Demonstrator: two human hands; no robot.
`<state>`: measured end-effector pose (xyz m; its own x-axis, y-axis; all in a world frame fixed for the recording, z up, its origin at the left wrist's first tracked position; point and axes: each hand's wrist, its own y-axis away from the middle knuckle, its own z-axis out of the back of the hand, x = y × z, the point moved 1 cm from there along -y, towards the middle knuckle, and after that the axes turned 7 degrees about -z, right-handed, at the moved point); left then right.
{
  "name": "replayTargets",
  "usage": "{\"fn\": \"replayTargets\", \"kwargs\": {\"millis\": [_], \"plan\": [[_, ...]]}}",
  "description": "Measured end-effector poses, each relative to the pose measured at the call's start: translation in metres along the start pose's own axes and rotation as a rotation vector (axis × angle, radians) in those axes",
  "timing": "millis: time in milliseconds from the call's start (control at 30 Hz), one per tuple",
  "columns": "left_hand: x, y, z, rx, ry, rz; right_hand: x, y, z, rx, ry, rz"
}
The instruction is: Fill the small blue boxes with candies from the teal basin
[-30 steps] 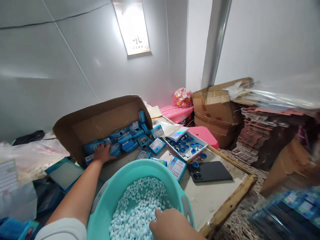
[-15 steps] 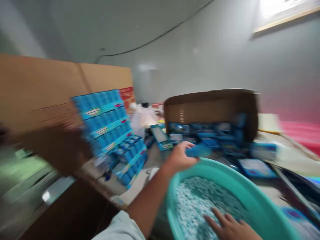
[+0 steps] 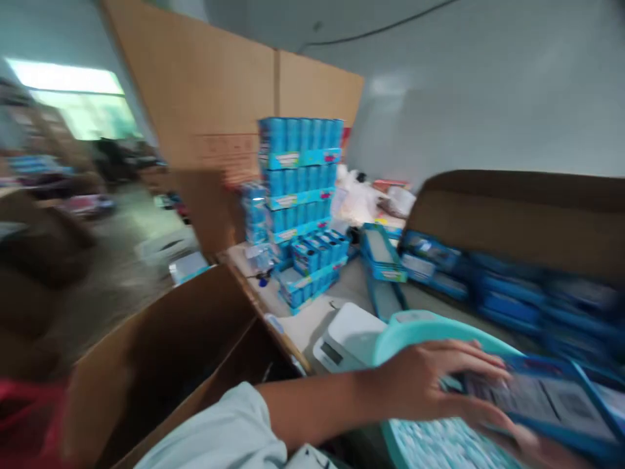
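Holding a small blue box point(image 3: 541, 400), the left hand point(image 3: 430, 384) has its fingers wrapped round it, above the teal bowl point(image 3: 415, 326) at 5 o'clock; the right hand point(image 3: 541, 449) is too blurry to tell, stacked blue boxes point(image 3: 297, 169) stand at 12 o'clock

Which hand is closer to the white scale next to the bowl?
Left. The left hand grips a blue box just right of the white scale; the right hand is farther right, low by the teal bowl.

Grey wall point(image 3: 488, 104) behind bench point(image 3: 312, 319). Tall cardboard sheets point(image 3: 234, 85) lean upright at rear. Bright window point(image 3: 68, 88) far left, blurred. Grey floor point(image 3: 112, 286) left of bench. Cable point(image 3: 390, 26) crosses wall top.
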<state>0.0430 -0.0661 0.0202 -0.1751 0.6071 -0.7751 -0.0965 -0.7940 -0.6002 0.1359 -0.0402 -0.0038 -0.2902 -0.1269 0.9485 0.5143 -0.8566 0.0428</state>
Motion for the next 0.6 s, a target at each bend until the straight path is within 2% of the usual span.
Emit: {"fn": "replayTargets", "kwargs": {"millis": [100,167,267,467,600], "plan": [[-0.006,-0.002,0.004,-0.006,-0.004,-0.021,0.011,0.030,0.060,-0.052,-0.327,-0.240],[-0.003,-0.005,0.007,-0.021,-0.023,-0.003,0.021,0.049,0.077,-0.006,-0.680,-0.358],[0.007,-0.009,0.010,-0.004,-0.052,-0.022,0.028,0.054,0.074,-0.058,-0.892,-0.321],[0.008,-0.010,0.008,-0.002,-0.067,-0.117,0.015,0.050,0.060,-0.261,-0.821,-0.311],[0.007,-0.008,0.006,0.056,-0.177,-0.125,0.009,0.050,0.061,-0.249,-0.824,-0.359]]}}
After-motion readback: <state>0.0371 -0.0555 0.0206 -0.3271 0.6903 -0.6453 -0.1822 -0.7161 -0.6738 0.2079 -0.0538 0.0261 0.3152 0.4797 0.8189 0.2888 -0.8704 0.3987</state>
